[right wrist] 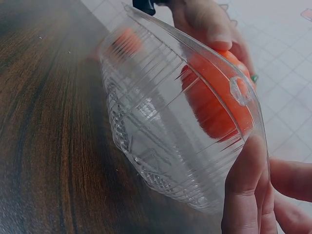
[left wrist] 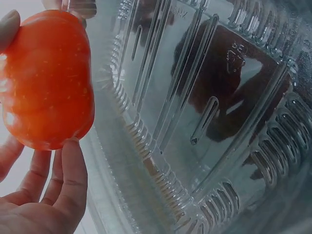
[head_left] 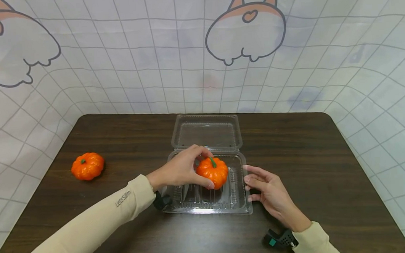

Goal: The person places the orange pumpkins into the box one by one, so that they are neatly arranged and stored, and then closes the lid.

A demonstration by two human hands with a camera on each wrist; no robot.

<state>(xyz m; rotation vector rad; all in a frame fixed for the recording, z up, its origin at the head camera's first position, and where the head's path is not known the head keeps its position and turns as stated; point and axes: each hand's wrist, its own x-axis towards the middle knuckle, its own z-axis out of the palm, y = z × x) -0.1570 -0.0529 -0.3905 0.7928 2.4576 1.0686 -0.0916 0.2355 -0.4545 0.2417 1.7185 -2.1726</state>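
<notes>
The left hand (head_left: 180,169) is gripping a pumpkin (head_left: 216,174), a clear container (head_left: 238,184) lying beneath that hand, while the right hand (head_left: 271,193) is apparently pinching its rim (head_left: 250,206), ideally steadying it.

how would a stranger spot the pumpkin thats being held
On the dark table sits an open clear container. Over its base is an orange, green-stemmed pumpkin; unlike the other pumpkin at far left, the left hand grips it.

Left wrist view: we find the held pumpkin (left wrist: 51,80) cropped by the left edge. Right wrist view: an orange shape (right wrist: 127,43) blurs behind the clear container (right wrist: 161,146) — identity unresolved.
</notes>
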